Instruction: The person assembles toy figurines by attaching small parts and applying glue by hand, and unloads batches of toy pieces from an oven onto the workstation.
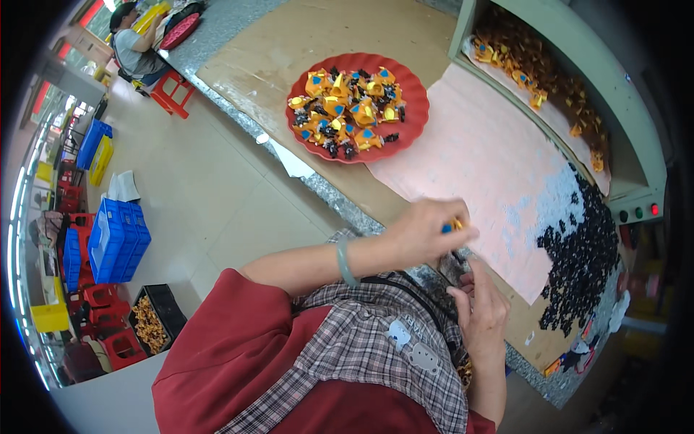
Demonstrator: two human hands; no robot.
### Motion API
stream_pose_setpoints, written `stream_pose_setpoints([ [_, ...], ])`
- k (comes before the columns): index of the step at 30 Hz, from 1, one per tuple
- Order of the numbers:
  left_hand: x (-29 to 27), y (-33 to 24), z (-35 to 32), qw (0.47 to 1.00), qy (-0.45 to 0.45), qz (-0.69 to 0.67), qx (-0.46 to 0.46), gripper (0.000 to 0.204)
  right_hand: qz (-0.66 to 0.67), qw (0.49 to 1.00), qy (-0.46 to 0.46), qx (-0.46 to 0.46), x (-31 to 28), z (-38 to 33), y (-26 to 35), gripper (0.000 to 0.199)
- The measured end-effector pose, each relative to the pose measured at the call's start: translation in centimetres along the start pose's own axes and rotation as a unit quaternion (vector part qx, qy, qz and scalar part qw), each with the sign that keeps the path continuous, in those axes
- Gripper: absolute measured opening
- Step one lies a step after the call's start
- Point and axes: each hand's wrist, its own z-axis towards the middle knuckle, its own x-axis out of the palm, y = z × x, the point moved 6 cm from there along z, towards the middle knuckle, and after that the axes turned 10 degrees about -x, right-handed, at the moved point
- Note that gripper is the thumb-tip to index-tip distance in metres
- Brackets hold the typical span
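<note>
My left hand (pixel 430 230), a pale green bangle on its wrist, is closed around a small orange plastic piece (pixel 457 224) with a blue patch. Just below and to the right, my right hand (pixel 486 304) has its fingers bent in and the thumb close to them; whatever lies between them is hidden. Both hands are over the bench's near edge, in front of my plaid apron (pixel 361 340). Beyond them is a red scalloped plate (pixel 414 134) heaped with orange, yellow and blue pieces (pixel 365 112) with black parts among them.
A pink sheet (pixel 448 137) on cardboard bears scattered whitish bits (pixel 515 217) and a spread of small black parts (pixel 578 271). At right, a pale green machine (pixel 636 130) has orange pieces (pixel 520 76) inside. Left: blue crates (pixel 116 239), black bin (pixel 173 311), seated person (pixel 134 47).
</note>
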Motion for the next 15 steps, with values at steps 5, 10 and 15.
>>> stream_pose_setpoints([
  [5, -11.9, -0.7, 2.8, 0.94, -0.178, 0.283, 0.06, 0.024, -0.017, 0.998, 0.044, 0.05, -1.5, -0.1, -1.8, 0.031],
  [10, -16.6, -4.2, 2.1, 0.916, -0.217, 0.286, 0.179, 0.034, -0.027, 0.997, 0.014, 0.066, -4.9, -0.3, -2.9, 0.038],
  [15, -21.9, -16.8, -7.2, 0.772, -0.285, -0.188, 0.536, 0.059, 0.293, 0.92, -0.253, 0.065, -13.4, 2.3, -0.9, 0.079],
])
